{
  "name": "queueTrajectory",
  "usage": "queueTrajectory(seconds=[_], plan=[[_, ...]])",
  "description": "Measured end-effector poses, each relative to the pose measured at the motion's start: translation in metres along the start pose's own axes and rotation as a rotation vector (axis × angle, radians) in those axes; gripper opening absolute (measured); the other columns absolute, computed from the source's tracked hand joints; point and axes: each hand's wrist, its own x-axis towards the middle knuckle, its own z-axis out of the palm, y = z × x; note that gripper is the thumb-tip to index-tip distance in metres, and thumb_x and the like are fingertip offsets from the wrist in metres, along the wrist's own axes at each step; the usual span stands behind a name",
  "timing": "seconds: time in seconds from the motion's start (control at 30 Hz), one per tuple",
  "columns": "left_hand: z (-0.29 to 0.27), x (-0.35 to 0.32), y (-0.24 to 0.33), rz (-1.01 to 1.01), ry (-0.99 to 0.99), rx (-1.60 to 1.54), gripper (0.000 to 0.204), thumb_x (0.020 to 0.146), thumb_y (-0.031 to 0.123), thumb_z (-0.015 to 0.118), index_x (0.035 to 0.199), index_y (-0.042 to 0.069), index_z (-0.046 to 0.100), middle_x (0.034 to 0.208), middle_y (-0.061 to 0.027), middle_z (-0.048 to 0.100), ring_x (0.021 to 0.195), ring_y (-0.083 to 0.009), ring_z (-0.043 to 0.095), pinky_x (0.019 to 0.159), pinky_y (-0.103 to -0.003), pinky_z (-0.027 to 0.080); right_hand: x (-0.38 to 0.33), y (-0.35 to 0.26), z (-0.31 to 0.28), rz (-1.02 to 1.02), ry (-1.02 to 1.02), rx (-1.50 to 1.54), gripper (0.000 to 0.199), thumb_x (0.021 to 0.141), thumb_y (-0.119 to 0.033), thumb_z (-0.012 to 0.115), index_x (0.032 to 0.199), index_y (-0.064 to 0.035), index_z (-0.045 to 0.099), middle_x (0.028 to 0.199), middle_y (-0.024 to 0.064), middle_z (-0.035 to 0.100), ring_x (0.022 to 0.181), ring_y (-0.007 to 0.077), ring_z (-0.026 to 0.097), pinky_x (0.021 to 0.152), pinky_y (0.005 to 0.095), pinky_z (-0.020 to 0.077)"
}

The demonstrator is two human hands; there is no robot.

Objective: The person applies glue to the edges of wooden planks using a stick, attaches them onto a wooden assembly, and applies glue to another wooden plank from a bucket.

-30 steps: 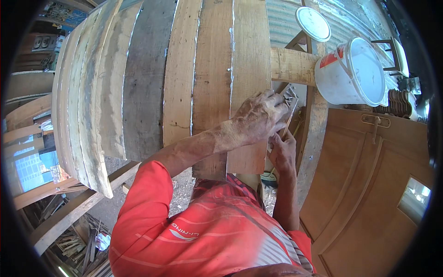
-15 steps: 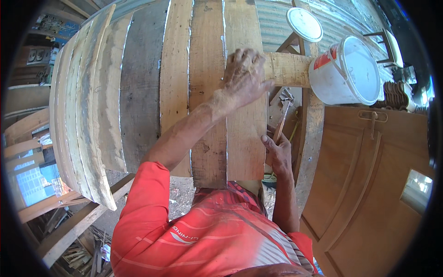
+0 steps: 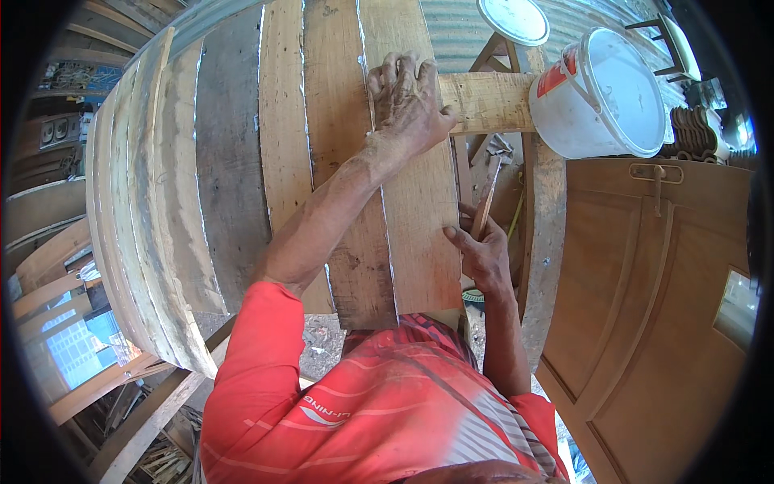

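**Head view: plank being pressed against a curved hull, hammer held ready**

Head view, nearest first: a red-sleeved torso is filling the lower middle, with both forearms reaching up and away from it. The right hand (image 3: 484, 254) is being kept low, just beside the right edge of the planking, its fingers (image 3: 461, 239) curled round the wooden handle of a hammer (image 3: 488, 189); the metal head is being pointed upward, clear of the wood. Farther out, the left hand (image 3: 407, 101) is being laid flat on the pale plank (image 3: 419, 210), fingers spread and gripping nothing, close to where a horizontal beam (image 3: 488, 101) is meeting the plank's right edge.

The plank is lying alongside several others on the curved hull (image 3: 210, 202), with white filler showing in the seams between them. Judging from this, much of the planking appears to be already in place and sealed, while this board is seemingly being checked or held; no strike is being made, and whether fastening remains cannot be told.

Beyond the beam, a white bucket (image 3: 601, 93) is being carried on the framing, with a round white lid (image 3: 513, 18) above it. A brown panelled door (image 3: 653, 323) is leaning at the right.
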Motion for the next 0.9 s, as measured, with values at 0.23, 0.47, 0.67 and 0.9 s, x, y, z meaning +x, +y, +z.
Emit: queueTrajectory(seconds=[0.23, 0.47, 0.67, 0.9], plan=[[-0.003, 0.005, 0.005, -0.021, 0.002, 0.013, 0.069, 0.075, 0.033, 0.073, 0.134, 0.003, 0.054, 0.142, -0.0191, 0.046, 0.14, -0.0372, 0.033, 0.111, -0.06, 0.026, 0.001, 0.004, 0.002, -0.002, 0.018, 0.008, 0.073, 0.085, -0.022, 0.084, 0.14, 0.0123, 0.05, 0.116, 0.0203, 0.073, 0.106, 0.0211, 0.069, 0.093, 0.034, 0.0537], [-0.01, 0.002, -0.012, -0.044, 0.021, -0.017, 0.086, 0.079, 0.059, 0.076, 0.141, 0.004, 0.051, 0.144, -0.0196, 0.045, 0.141, -0.0374, 0.032, 0.114, -0.061, 0.024, 0.003, 0.001, 0.002, -0.029, -0.008, 0.023, 0.066, 0.086, -0.016, 0.081, 0.138, 0.0122, 0.052, 0.118, 0.019, 0.072, 0.106, 0.0204, 0.069, 0.093, 0.0334, 0.0535], [-0.018, 0.019, -0.064, -0.103, -0.043, 0.032, 0.094, 0.082, 0.071, 0.069, 0.146, 0.004, 0.049, 0.148, -0.0208, 0.042, 0.14, -0.0377, 0.034, 0.114, -0.063, 0.023, 0.005, -0.005, 0.0, 0.007, -0.016, -0.018, 0.064, 0.086, -0.015, 0.081, 0.137, 0.0125, 0.053, 0.119, 0.0174, 0.072, 0.107, 0.0195, 0.068, 0.094, 0.0331, 0.053], [0.004, 0.036, -0.062, 0.22, 0.005, 0.029, 0.074, 0.095, 0.058, 0.06, 0.146, 0.005, 0.051, 0.152, -0.0201, 0.043, 0.147, -0.0411, 0.029, 0.12, -0.06, 0.02, 0.008, -0.003, -0.001, 0.01, -0.033, 0.029, 0.065, 0.084, -0.018, 0.082, 0.135, 0.0114, 0.055, 0.118, 0.0161, 0.072, 0.106, 0.0188, 0.068, 0.095, 0.0336, 0.0524]])
